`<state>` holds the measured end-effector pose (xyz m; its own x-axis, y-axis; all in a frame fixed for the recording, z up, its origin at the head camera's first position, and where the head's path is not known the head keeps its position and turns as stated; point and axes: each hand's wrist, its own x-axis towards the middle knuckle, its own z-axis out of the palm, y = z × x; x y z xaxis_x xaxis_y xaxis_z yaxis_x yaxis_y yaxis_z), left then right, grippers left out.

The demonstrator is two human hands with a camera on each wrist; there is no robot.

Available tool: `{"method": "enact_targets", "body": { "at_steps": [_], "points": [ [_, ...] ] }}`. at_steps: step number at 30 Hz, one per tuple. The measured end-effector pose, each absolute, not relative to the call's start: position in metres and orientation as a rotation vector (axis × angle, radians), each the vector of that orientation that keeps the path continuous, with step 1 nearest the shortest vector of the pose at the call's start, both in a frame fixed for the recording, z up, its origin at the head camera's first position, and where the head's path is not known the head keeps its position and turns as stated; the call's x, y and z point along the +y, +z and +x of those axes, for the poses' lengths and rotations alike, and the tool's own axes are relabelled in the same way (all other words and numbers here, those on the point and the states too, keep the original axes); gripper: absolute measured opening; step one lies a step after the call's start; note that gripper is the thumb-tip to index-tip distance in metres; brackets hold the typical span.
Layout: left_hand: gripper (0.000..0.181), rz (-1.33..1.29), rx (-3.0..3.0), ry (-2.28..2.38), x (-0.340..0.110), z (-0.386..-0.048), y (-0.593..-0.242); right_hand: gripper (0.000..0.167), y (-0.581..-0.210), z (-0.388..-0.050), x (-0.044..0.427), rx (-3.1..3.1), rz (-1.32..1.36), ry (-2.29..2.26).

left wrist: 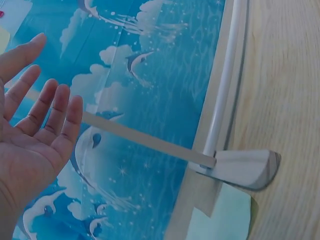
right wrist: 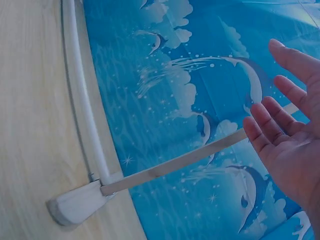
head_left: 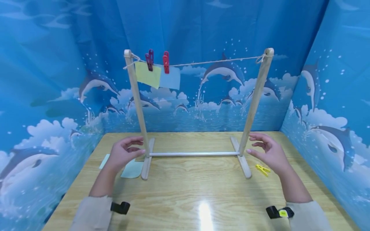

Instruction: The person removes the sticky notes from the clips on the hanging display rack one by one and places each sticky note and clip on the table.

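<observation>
A wooden stand has a left post (head_left: 137,99), a right post (head_left: 256,93) and a string (head_left: 214,61) tied between their tops. On the string's left part, a dark red clothespin (head_left: 149,61) clips a yellow-green paper (head_left: 146,76). A red clothespin (head_left: 166,62) clips a light blue paper (head_left: 171,79) beside it. My left hand (head_left: 125,154), fingers loosely bent, hovers by the lower left post, holding nothing. Likewise relaxed and bare, my right hand (head_left: 271,154) is beside the lower right post. Both wrist views show the palms with fingers spread apart.
A yellow clothespin (head_left: 262,170) lies on the wooden table (head_left: 179,192) below my right hand. Pale green papers (head_left: 132,171) lie near the left foot, partly behind my left hand. A white rod (head_left: 193,154) joins the stand's feet. Dolphin-print curtains (head_left: 196,29) surround the table.
</observation>
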<state>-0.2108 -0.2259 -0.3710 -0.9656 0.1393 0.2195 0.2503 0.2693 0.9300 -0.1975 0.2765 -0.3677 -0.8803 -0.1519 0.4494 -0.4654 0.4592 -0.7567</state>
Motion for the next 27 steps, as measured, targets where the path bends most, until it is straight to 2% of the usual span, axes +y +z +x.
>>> {"method": "enact_targets", "body": {
  "at_steps": [27],
  "points": [
    [0.042,-0.604,-2.271,-1.882,-0.179,-0.242,-0.330,0.048,-0.288,-0.231,0.226,-2.263,0.850,1.358]
  ]
}}
